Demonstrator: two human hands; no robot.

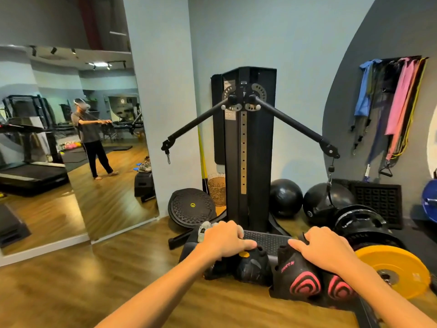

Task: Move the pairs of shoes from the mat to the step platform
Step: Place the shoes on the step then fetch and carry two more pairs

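My left hand [224, 240] grips a pair of black shoes with an orange spot [250, 266] from above. My right hand [328, 249] grips a pair of black shoes with pink swirl heels [305, 278]. Both pairs hang heel-first toward me, just in front of and over the near edge of the black step platform [267, 240]. A pale grey shoe [204, 229] shows on the platform's left end, mostly hidden behind my left hand. The mat is out of view.
A black cable machine [246, 147] stands right behind the platform. A yellow weight plate [397, 271] and black plates [361, 223] lie to the right, black balls [286, 197] and a balance disc [191, 207] behind. A mirror [71, 143] covers the left wall; wood floor below.
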